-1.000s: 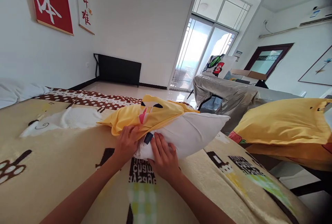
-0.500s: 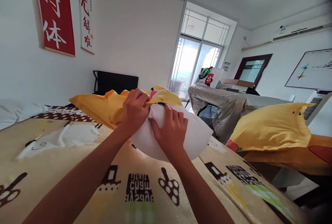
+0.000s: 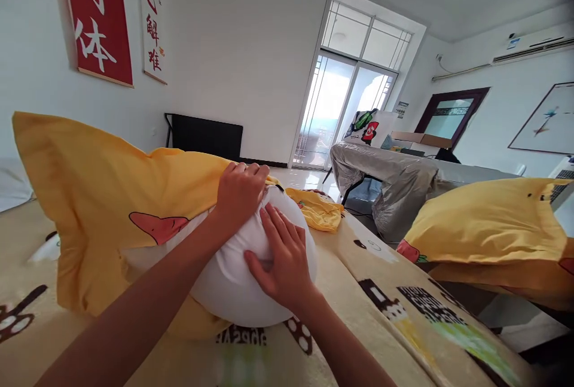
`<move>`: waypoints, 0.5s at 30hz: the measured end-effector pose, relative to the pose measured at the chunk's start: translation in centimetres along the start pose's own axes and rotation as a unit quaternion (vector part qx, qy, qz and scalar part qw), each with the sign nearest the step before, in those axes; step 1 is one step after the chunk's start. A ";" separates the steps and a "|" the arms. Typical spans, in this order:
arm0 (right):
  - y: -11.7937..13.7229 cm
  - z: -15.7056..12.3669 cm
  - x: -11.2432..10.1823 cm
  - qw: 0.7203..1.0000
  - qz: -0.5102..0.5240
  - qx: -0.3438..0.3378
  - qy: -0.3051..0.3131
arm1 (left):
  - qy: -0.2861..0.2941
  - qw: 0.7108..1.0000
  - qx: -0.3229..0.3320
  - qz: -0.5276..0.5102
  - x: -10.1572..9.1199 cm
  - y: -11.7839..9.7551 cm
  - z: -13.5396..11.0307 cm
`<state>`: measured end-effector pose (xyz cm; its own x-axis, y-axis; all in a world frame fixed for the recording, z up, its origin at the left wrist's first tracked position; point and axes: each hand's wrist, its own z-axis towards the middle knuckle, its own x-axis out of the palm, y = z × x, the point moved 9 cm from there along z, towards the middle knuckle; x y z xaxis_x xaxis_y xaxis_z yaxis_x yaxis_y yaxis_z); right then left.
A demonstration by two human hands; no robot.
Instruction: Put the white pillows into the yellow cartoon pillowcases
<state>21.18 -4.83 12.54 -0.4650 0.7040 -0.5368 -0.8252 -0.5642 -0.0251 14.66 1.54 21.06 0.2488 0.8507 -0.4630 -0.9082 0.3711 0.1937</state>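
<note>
A white pillow (image 3: 251, 291) bulges out of a yellow pillowcase (image 3: 103, 165) with a red printed patch, just in front of me on the bed. My left hand (image 3: 242, 189) has its fingers curled over the pillowcase's edge where cloth and pillow meet; its fingertips are partly hidden. My right hand (image 3: 284, 258) lies on the pillow's right side, fingers stretched out and thumb apart, pressing into the white fabric. To the left the pillowcase spreads out wide and loose. Behind the pillow lies a piece of yellow cloth (image 3: 320, 210).
A patterned beige blanket (image 3: 341, 339) covers the bed. On the right, a yellow pillow (image 3: 479, 219) rests on another yellow-orange one. A plastic-covered table (image 3: 390, 162) holding a cardboard box (image 3: 421, 140) stands behind. A black panel (image 3: 206, 136) is by the wall.
The pillowcase has swung up and spread out to the left. The white pillow has come nearer and lower. My right hand's fingers have gone from curled on the pillow to stretched flat.
</note>
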 end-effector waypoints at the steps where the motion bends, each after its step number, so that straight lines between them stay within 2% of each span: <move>1: -0.2 0.2 0.4 1.000 0.003 -0.006 0.022 | 0.023 1.000 0.000 -0.003 0.4 -0.2 0.0; 4: -0.9 1.1 2.0 0.996 0.012 -0.009 0.084 | 0.078 0.997 -0.001 -0.016 1.4 -1.3 -0.3; 7: -1.9 1.7 4.7 0.994 -0.004 -0.006 0.113 | 0.132 0.990 0.026 -0.042 3.0 -3.2 -1.4; 12: -4.5 1.6 9.1 0.991 -0.101 0.026 0.082 | 0.222 0.971 0.049 -0.077 6.2 -4.9 -3.7; 15: -5.4 0.9 10.1 0.989 -0.124 0.051 0.063 | 0.239 0.965 0.062 -0.085 7.5 -5.0 -4.9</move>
<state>20.70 5.71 8.04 -0.2050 0.7527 -0.6256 -0.9400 -0.3296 -0.0885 19.46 4.22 12.42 0.1790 0.5157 -0.8378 -0.8132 0.5568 0.1690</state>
